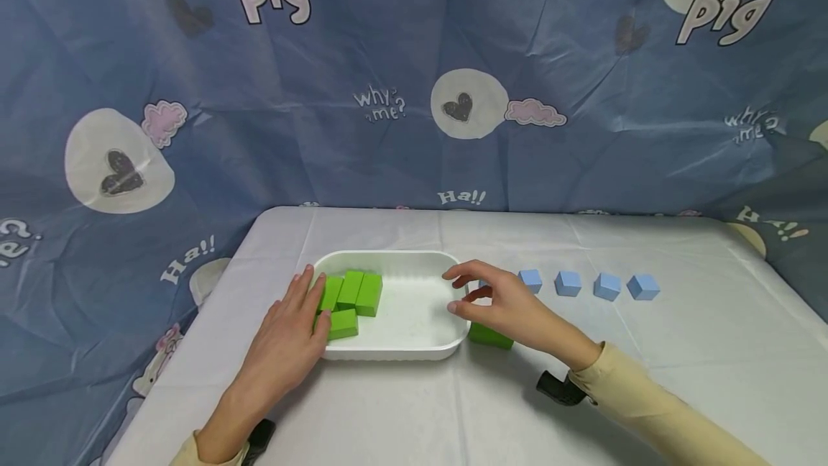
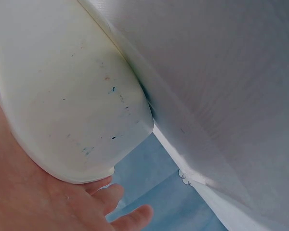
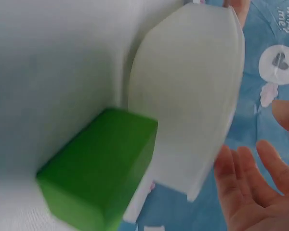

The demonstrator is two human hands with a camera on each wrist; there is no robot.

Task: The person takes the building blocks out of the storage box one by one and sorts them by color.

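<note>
A white oblong tray (image 1: 394, 354) stands on the table with several green blocks (image 1: 350, 290) in its left end. My left hand (image 1: 287, 329) lies against the tray's left end, fingers extended along the rim; the left wrist view shows the palm beside the tray's outer wall (image 2: 72, 96). Over the right end of the tray is my right hand (image 1: 507, 304), its fingers loosely bent and thumb apart, with nothing between them. Another green block (image 1: 489, 336) sits on the table just outside the tray's right end, partly hidden beneath that hand; it looms large in the right wrist view.
Several light blue cubes (image 1: 568, 283) form a row to the right of the tray, the leftmost partly hidden behind my right hand. A white cloth (image 1: 388, 416) covers the table. Behind it hangs a blue printed curtain (image 1: 362, 157).
</note>
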